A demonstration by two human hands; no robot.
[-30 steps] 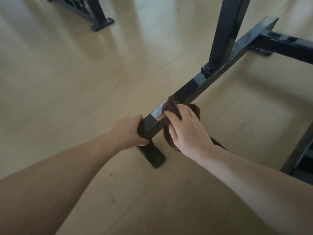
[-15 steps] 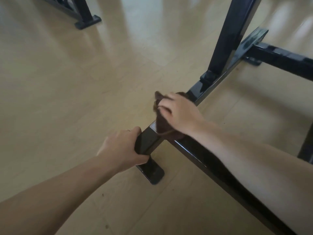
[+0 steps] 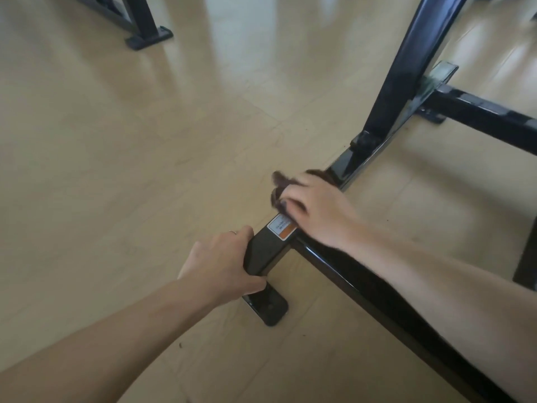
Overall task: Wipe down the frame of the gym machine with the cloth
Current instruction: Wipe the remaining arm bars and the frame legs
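Observation:
The black metal frame of the gym machine lies low on the floor, its base bar running from near centre up to the right. My right hand presses a dark brown cloth onto that bar, just beyond a white and orange sticker. The cloth is blurred and mostly hidden under my fingers. My left hand grips the near end of the bar, above a flat black foot plate. A black upright post rises from the bar further along.
A second frame bar runs from the corner toward the lower right under my right forearm. A cross bar extends right from the far end. Another machine's black foot stands at the top left on the light wooden floor.
My right hand has slid the cloth along the base bar away from me, uncovering the sticker. The left hand has kept its grip on the bar's end.

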